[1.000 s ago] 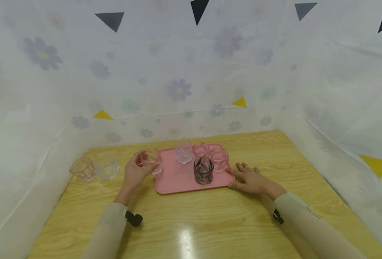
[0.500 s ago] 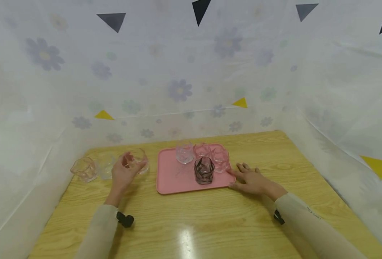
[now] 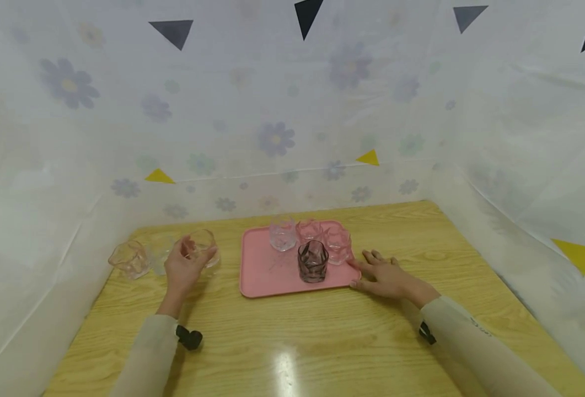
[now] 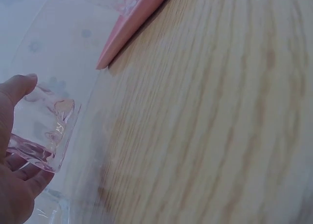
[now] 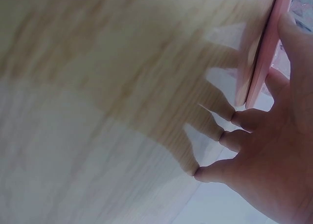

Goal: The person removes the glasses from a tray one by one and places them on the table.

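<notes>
Tumbler of pale-pink glass point(image 4: 46, 127), pinched in fingers of left hand point(image 3: 182, 270), left of pink rectangular tray point(image 3: 261, 275), best held upright and clear of colourless glass cup point(image 3: 159, 253), while only right wrist view shows three spread fingers of right hand point(image 3: 385, 277) touching wood-grain tabletop point(image 3: 332, 342).

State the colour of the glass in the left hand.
The glass is see-through with a pale pink tint, clearest in the left wrist view.
</notes>
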`<state>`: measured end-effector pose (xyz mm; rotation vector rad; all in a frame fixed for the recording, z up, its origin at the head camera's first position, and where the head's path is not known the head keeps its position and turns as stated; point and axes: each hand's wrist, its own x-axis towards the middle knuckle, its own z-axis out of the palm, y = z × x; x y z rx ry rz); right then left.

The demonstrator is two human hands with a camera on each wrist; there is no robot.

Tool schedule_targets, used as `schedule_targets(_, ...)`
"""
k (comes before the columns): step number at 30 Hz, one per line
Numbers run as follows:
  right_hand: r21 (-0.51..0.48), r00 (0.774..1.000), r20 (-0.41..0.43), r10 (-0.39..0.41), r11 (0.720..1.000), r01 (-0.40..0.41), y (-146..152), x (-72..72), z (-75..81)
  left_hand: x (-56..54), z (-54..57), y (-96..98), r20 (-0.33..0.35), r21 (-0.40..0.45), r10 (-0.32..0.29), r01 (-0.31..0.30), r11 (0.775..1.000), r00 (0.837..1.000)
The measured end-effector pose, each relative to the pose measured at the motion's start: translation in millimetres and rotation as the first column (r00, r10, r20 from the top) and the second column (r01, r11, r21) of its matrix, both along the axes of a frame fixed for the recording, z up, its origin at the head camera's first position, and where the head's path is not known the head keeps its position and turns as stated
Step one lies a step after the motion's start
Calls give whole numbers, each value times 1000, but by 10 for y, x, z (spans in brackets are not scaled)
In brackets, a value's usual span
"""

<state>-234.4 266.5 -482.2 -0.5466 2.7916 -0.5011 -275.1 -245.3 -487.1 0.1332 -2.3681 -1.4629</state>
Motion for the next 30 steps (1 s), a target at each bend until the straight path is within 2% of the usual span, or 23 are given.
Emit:
schedule_targets(16,-3,1000,-13,1,1000,-1,-11,1,5,5,-98,-3,-22,-43,18,-19,999,1000)
schedule_targets(22,1,1000,-22,3,1000,-3,-8,-1,6,3,-102,13,-24,-95,56,-58,994,998)
schedule_targets(30,5,999,-33,7,1000,-7,-10,-7,9,18,-77,22,-6,-68,54,-55,996,998)
